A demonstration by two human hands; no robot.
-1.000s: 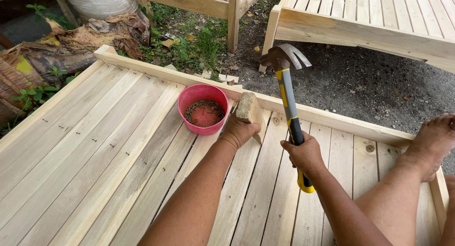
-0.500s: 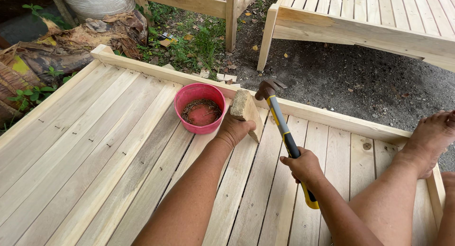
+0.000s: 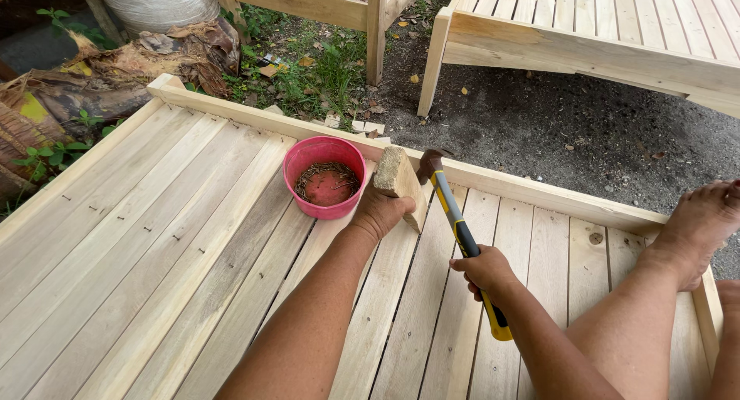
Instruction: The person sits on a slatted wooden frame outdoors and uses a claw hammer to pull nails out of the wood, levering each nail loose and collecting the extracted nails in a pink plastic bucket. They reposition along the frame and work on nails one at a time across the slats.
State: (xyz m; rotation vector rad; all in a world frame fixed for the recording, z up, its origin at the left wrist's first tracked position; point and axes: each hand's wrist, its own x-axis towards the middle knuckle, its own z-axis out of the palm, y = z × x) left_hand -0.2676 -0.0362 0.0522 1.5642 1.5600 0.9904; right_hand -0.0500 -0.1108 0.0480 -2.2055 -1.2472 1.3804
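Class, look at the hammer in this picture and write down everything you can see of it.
The hammer has a dark metal head and a long handle in yellow and black, which looks rubber-coated. The right hand grips the handle in its lower half, so the yellow end sticks out below the fist. It slants up and to the left, with its head close beside the wooden block that the left hand holds against the slats.

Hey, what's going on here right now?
A person sits on a slatted wooden platform. The left hand holds a small wooden block against the slats, beside a pink bowl of nails. The right hand grips a yellow-and-black hammer, whose head sits low, close beside the block.
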